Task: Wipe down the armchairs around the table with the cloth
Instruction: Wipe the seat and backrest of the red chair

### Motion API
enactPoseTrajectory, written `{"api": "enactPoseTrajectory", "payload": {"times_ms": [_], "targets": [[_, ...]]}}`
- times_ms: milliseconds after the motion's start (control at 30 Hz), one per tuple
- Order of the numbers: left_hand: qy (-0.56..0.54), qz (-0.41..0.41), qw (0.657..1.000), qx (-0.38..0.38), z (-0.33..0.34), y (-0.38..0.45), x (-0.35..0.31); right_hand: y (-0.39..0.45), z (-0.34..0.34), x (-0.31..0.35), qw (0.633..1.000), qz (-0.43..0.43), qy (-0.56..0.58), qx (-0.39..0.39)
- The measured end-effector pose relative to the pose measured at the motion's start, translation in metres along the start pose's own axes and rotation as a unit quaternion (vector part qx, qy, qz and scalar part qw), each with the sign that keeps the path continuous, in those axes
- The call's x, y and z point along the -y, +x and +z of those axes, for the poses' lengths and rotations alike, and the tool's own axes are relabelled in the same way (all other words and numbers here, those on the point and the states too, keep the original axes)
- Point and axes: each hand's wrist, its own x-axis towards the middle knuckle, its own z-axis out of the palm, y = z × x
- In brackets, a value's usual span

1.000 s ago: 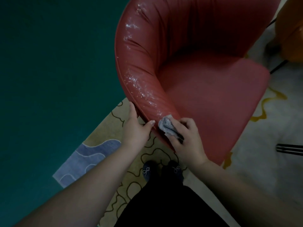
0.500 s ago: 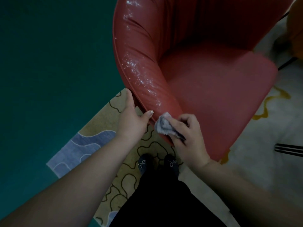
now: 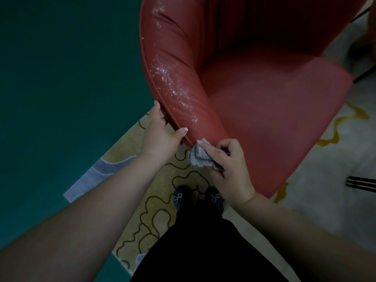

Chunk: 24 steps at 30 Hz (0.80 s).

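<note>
Leftmost, the curved arm of the red leather armchair (image 3: 183, 82), creased and speckled with glistening wet patches, is clasped at its outer edge by the left hand (image 3: 160, 133), thumb on top and fingers hidden behind. Beside it, a crumpled grey knitted cloth (image 3: 198, 157) is pinched in the right hand (image 3: 227, 165) against the arm's end. The chair back is cut off above.

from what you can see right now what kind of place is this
Probably an indoor lounge or seating area: a red armchair, a patterned rug over teal floor, and dark metal furniture legs nearby.
</note>
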Motion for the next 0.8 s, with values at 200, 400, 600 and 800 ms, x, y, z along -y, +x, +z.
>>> {"api": "enactPoseTrajectory", "payload": {"times_ms": [200,400,600,800], "targets": [[-0.013,0.007,1.0,-0.003,0.005,-0.003,0.002,0.014,-0.009,-0.003,0.998,0.007,0.045,0.034],[-0.047,-0.003,0.999,-0.004,0.003,-0.004,0.002,0.067,-0.009,-0.004,0.98,0.132,0.149,-0.002],[-0.079,-0.006,0.997,0.006,0.002,-0.004,0.005,0.008,-0.007,-0.007,0.999,-0.007,0.043,0.011],[-0.095,-0.011,0.995,0.01,0.0,-0.004,0.005,0.11,0.008,-0.009,0.986,0.119,0.12,-0.007]]}}
